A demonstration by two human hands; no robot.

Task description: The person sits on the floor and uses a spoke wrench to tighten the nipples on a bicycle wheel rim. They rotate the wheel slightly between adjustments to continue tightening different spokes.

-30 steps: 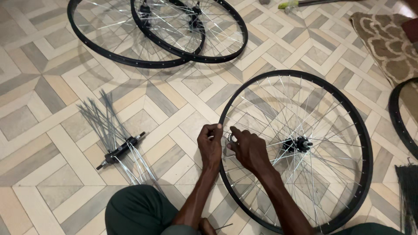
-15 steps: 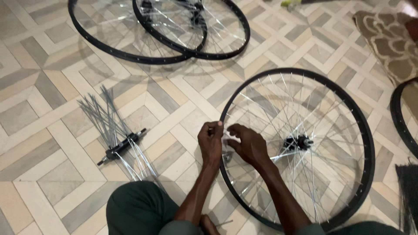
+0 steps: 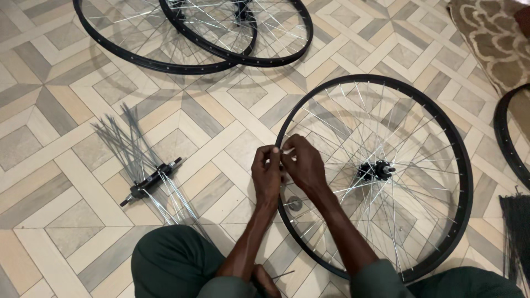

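Wheel [image 3: 375,171] flat on floor, centre-right of frame. Both hands pinched together at rim's left edge: left hand [image 3: 268,174], right hand [image 3: 302,163], likely on spoke end, too small to tell. Since 1 s ago: hands same spot, view shifted slightly. Loose hub with spokes [image 3: 146,179] lower left, untouched.

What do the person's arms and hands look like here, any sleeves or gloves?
Both the left hand and the right hand are bare: no gloves, and no rings or watch that I can make out. The forearms are uncovered; dark green sleeves begin near the elbows, matching the green trousers.
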